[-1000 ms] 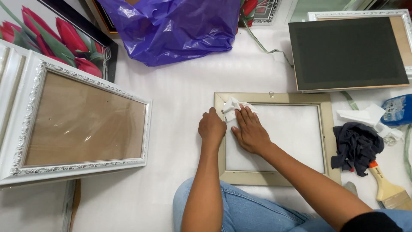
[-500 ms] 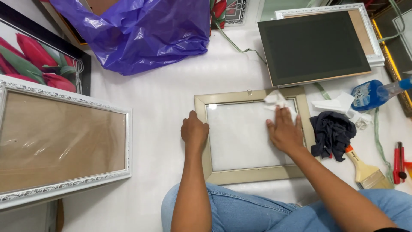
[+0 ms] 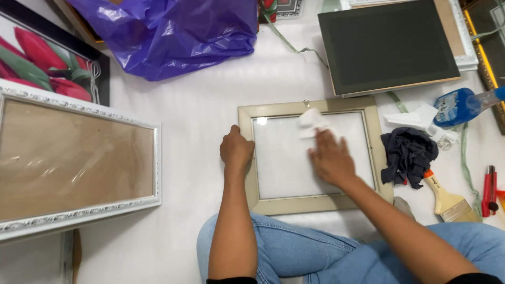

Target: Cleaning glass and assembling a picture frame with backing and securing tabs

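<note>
A beige picture frame [image 3: 247, 158] with a glass pane lies flat on the white surface in front of my knees. My left hand [image 3: 236, 150] rests closed on the frame's left edge and holds it down. My right hand [image 3: 329, 158] lies flat on the glass and presses a crumpled white tissue [image 3: 311, 122] under its fingertips, near the pane's upper middle. The right hand looks motion-blurred.
A large white ornate frame [image 3: 79, 173] with brown backing lies at left, a tulip picture [image 3: 42, 58] behind it. A purple plastic bag [image 3: 168, 31] sits at top. A dark board [image 3: 386, 44], blue spray bottle [image 3: 457, 105], dark cloth [image 3: 410, 155], paintbrush [image 3: 447, 197] and red cutter [image 3: 489, 189] lie at right.
My right hand slid the tissue from the pane's upper left to its upper right, then back toward the middle. My left hand moved off the glass onto the frame's left edge.
</note>
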